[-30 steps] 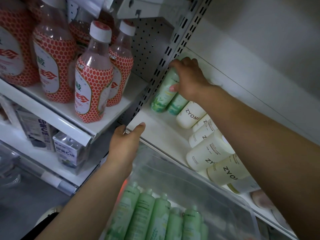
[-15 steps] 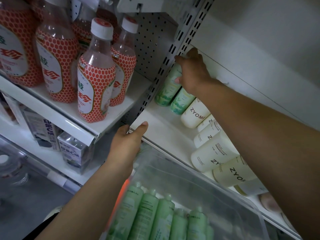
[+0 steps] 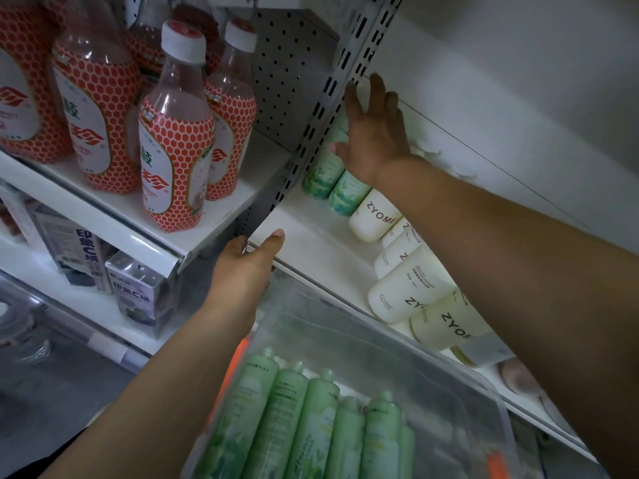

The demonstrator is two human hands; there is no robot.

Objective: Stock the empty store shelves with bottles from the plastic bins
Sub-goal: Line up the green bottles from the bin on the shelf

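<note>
Two green bottles (image 3: 324, 169) stand at the back left corner of a white shelf (image 3: 311, 243). My right hand (image 3: 375, 133) hovers over their tops with fingers spread and straight, holding nothing. My left hand (image 3: 243, 271) rests on the shelf's front left corner, thumb on top of the edge. Below, a clear plastic bin (image 3: 397, 357) holds several green bottles (image 3: 304, 423) lying in a row. A row of cream ZYOME bottles (image 3: 404, 288) stands along the shelf to the right of the green ones.
On the left shelf stand red honeycomb-patterned drink bottles (image 3: 173, 140). Beneath them sit small boxed cartons (image 3: 135, 288). A slotted metal upright (image 3: 328, 98) divides the two shelf bays. White wall panels rise on the right.
My right hand has let go of the green bottle at the back of the shelf and opened its fingers above it. My left hand stays on the shelf edge.
</note>
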